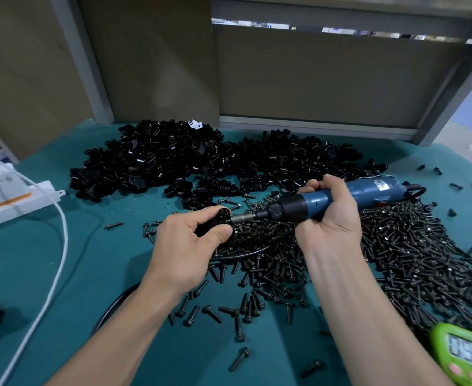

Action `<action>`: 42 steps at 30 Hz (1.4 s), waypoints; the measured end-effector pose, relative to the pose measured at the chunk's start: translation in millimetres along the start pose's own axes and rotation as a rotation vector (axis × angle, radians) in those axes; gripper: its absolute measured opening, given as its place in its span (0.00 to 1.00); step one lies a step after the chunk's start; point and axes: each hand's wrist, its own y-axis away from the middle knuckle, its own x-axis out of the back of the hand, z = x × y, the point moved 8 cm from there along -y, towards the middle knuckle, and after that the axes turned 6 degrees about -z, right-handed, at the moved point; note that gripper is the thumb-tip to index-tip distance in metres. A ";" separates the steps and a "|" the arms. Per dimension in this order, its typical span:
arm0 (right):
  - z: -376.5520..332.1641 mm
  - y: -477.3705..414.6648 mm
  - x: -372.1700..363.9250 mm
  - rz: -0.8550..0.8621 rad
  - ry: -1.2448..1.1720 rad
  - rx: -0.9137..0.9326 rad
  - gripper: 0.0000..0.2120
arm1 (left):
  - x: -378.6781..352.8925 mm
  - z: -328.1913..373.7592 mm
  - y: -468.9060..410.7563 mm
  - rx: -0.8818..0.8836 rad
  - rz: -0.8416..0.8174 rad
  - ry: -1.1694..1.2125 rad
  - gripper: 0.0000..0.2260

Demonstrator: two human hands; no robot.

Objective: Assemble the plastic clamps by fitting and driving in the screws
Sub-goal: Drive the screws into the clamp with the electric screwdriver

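At the centre of the frame the left hand [184, 246] pinches a small black plastic clamp [218, 219] between thumb and curled fingers, holding it just above the teal table mat [95, 274]. The right hand [329, 224] is wrapped around the barrel of a blue electric screwdriver [368, 190], which lies nearly level and points toward the left of the frame. Its metal bit [243, 217] meets the right side of the clamp; the screw there is too hidden to make out. A wide heap of loose dark screws [396, 254] spreads under and to the right of both hands, with strays scattered toward the bottom edge. Behind the hands, across the upper middle, sits a large pile of black clamp parts [173, 160]. A white power strip [15, 201] lies at the left edge, and a white cable [59, 246] curves down from it. A green digital timer [466, 355] sits in the lower right corner.
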 end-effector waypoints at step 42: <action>-2.1 -5.3 -17.1 -0.181 0.029 0.043 0.09 | -13.8 -5.5 3.1 0.303 -0.126 0.325 0.04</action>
